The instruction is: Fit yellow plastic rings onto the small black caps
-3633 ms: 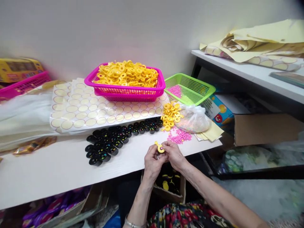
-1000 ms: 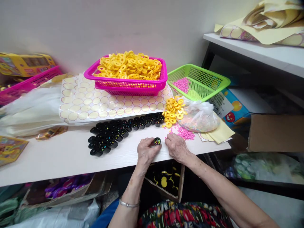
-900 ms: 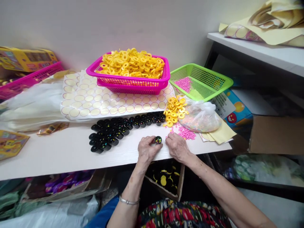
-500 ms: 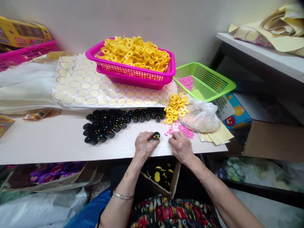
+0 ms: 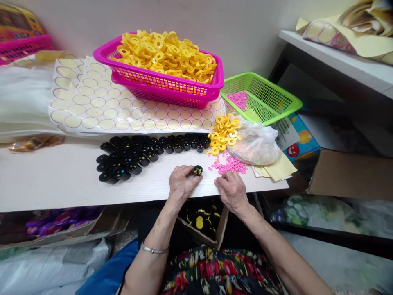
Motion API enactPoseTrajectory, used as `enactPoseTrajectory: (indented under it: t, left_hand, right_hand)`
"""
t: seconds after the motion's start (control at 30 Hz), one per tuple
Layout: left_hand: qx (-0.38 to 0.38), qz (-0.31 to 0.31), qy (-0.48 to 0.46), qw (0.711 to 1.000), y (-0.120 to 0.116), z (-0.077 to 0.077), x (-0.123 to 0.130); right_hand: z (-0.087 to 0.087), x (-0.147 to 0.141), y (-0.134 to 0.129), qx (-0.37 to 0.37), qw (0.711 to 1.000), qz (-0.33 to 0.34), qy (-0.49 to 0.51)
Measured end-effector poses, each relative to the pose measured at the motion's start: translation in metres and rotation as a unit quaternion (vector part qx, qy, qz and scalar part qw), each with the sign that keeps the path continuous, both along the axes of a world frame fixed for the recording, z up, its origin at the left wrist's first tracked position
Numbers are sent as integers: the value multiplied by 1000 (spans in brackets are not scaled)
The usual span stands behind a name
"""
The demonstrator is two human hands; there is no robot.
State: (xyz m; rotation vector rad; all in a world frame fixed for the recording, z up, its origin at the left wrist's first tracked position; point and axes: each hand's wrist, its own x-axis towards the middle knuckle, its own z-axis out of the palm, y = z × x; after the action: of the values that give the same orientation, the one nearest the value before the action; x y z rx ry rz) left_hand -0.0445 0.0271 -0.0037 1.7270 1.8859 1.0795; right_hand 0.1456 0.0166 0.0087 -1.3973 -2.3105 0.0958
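Observation:
Between the thumb and fingers of my left hand [image 5: 183,181] is a small black cup [image 5: 197,170] with coloured bits inside, upright at the white table [image 5: 61,180]. My right hand [image 5: 231,189] is closed in a pinch at the near edge of the small pink pieces [image 5: 229,164]; a tiny pink piece seems to show at its fingertips. Several more black cups [image 5: 135,157] stand in a cluster to the left, some showing coloured bits. Yellow ring pieces [image 5: 222,133] lie in a pile behind the pink ones, beside a clear bag [image 5: 260,145] of pale coloured bits.
Stacked pink baskets [image 5: 168,88] heaped with yellow rings rest on sticker sheets [image 5: 123,112] at the back. A green basket [image 5: 270,108] with pink pieces is behind the bag. Below the table edge, a cardboard box [image 5: 221,229] holds black and yellow parts. A shelf [image 5: 337,61] juts in at right.
The view has shifted, so the table things appear further left and slightly higher. The left hand still holds the black cup. More pink pieces show beside the right hand, whose fingers remain pinched.

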Motion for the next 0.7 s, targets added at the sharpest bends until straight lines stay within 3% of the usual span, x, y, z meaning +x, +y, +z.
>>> enactPoseTrajectory:
  t: [0.37, 0.57, 0.7]
  left_hand:
    - [1, -5, -3, 1000, 1, -1, -1]
    - [12, -13, -5, 1000, 0, -3, -1]
    - [9, -17, -1, 1000, -1, -4, -1]
  right_hand:
    - [4, -8, 4, -21, 1000, 8, -2]
    - [4, -12, 6, -15, 998, 27, -52]
    - [9, -19, 9, -49, 993, 45, -101]
